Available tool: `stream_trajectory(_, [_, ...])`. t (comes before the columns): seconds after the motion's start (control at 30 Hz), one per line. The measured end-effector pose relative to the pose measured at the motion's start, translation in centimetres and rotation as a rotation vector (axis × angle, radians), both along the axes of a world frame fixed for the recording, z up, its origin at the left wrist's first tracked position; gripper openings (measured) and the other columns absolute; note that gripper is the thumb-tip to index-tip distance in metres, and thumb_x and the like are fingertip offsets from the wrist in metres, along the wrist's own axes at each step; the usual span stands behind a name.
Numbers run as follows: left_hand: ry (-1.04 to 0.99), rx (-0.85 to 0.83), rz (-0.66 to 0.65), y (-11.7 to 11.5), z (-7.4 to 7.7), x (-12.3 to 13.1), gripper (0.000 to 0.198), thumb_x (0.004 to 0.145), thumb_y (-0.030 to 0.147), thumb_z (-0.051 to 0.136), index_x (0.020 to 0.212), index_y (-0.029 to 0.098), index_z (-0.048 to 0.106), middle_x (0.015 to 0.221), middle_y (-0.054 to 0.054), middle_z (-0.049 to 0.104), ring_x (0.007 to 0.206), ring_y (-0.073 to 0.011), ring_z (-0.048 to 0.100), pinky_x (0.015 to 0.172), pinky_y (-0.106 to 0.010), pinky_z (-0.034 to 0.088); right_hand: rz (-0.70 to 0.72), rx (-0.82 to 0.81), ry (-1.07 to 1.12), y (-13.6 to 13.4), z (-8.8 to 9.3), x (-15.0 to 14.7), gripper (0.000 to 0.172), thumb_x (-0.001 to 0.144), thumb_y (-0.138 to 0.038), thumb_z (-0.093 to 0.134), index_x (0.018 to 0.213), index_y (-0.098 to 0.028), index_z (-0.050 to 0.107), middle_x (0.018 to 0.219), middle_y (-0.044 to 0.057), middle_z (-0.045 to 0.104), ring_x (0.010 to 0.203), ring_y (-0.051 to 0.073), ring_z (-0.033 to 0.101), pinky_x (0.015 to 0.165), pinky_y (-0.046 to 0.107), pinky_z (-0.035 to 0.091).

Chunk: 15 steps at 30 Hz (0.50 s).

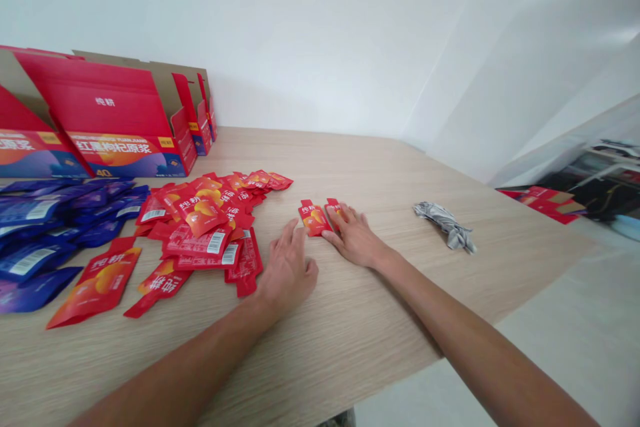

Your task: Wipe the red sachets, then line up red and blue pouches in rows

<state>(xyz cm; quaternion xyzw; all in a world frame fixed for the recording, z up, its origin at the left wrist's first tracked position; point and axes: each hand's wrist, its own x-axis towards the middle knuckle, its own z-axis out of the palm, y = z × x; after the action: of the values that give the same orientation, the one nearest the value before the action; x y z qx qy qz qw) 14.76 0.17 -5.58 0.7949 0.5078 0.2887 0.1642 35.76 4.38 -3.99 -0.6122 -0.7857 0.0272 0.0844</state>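
My left hand (287, 267) lies flat on the wooden table (380, 173), fingers stretched toward a small red sachet (314, 218) and just short of it. My right hand (354, 235) rests flat beside it, fingers spread. Its fingertips touch that sachet and cover part of a second red sachet (332, 205). Neither hand grips anything. A loose pile of red sachets (210, 220) spreads just left of my left hand.
Purple sachets (45, 227) lie at the far left. Open red cartons (115, 120) stand along the back wall. A crumpled grey cloth (445, 223) lies to the right on the table. More red packaging (543, 203) sits beyond the table's right edge.
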Motion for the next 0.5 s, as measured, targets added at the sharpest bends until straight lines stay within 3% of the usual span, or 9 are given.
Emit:
stream_trajectory(0.1, [0.025, 0.014, 0.015, 0.1, -0.1, 0.2, 0.059, 0.088, 0.015, 0.057, 0.146, 0.015, 0.046, 0.169, -0.024, 0.041, 0.162, -0.0319, 0.036, 0.127, -0.056, 0.037, -0.019, 0.052, 0.01, -0.2, 0.1, -1.1, 0.077, 0.106, -0.067, 0.047, 0.173, -0.033, 0.027, 0.182, 0.019, 0.015, 0.164, 0.054, 0.014, 0.115, 0.09, 0.02])
stream_trajectory(0.27, [0.048, 0.007, -0.003, 0.2, 0.0, 0.4, 0.065, 0.092, 0.019, 0.055, 0.155, 0.014, 0.041, 0.167, -0.024, 0.046, 0.162, -0.0319, 0.035, 0.126, -0.057, 0.037, 0.056, -0.026, -0.014, -1.0, -0.6, -3.9, 0.065, 0.109, -0.062, 0.043, 0.169, -0.037, 0.037, 0.18, 0.018, 0.023, 0.162, 0.056, 0.02, 0.113, 0.091, 0.018])
stream_trajectory(0.5, [0.112, -0.027, -0.003, -0.2, 0.6, 0.5, 0.067, 0.091, 0.021, 0.056, 0.155, 0.01, 0.042, 0.169, -0.026, 0.041, 0.163, -0.0312, 0.033, 0.129, -0.054, 0.033, 0.001, -0.046, -0.077, 3.7, 0.3, -3.8, 0.054, 0.115, -0.045, 0.033, 0.165, -0.03, 0.045, 0.179, 0.018, 0.028, 0.165, 0.04, 0.027, 0.124, 0.072, 0.026])
